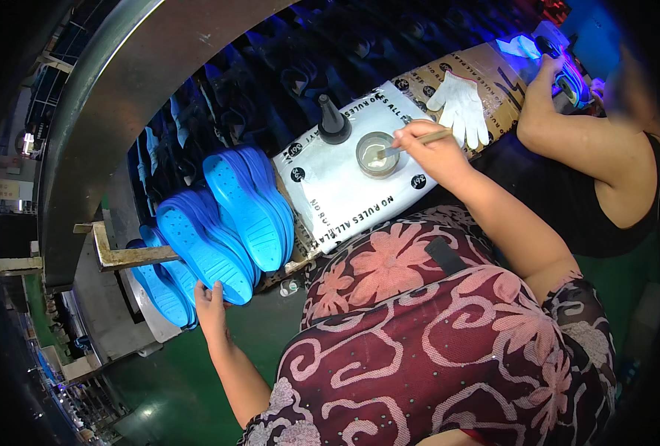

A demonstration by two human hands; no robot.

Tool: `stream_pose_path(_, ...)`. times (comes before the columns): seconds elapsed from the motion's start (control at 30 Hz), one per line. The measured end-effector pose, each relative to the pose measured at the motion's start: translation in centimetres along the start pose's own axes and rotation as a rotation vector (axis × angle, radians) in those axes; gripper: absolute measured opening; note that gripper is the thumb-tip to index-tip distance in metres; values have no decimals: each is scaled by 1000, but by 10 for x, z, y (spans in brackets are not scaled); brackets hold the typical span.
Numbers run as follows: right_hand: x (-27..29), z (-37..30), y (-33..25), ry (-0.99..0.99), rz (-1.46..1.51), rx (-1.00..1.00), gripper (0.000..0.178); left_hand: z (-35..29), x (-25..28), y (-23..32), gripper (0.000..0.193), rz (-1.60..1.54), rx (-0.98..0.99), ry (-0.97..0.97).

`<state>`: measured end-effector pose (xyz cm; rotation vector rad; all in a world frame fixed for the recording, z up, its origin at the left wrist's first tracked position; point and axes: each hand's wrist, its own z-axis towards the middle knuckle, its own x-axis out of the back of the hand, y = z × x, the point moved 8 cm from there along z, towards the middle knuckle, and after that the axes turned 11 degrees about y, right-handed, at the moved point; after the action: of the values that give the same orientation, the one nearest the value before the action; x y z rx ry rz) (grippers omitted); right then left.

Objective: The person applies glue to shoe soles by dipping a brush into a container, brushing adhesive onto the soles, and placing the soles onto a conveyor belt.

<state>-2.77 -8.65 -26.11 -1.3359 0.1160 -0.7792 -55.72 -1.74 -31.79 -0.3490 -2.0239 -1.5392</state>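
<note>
Blue shoe soles point(249, 212) with small holes and grooved ends stand in overlapping stacks to the left of the white-covered board. My left hand point(209, 306) is at the lower end of the front sole of the middle stack point(196, 241), its thumb on one side of the edge and fingers on the other. In my right hand point(432, 152) is a brush with a wooden handle point(435, 136), pinched between thumb and fingers. The brush's tip dips into a round clear bowl point(378, 167) holding a pale liquid.
Behind the bowl stands a dark cone-topped bottle point(333, 123). White gloves point(460, 108) lie on brown printed paper point(493, 67). A rusty metal bracket point(133, 256) juts beside the soles. At the right, a co-worker's arm point(575, 137) reaches toward a blue-lit shoe point(568, 74).
</note>
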Motion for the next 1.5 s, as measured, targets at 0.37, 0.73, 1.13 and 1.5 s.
stream_pose_path(0.37, -22, 10, 9, -10, -232, 226, 20, -20, -5, 28, 52, -787, 242, -181)
stream_pose_path(0.73, -6, 3, 4, 8, -155, 112, 26, -86, -83, 111, 61, -762, 97, -289)
stream_pose_path(1.13, 24, -5, -27, 84, 434, -243, 31, -96, -136, 189, 51, -452, -432, -147)
stream_pose_path(1.5, -12, -28, -127, -71, 150, 357, 27, -131, -133, 232, 49, -398, -1014, -64)
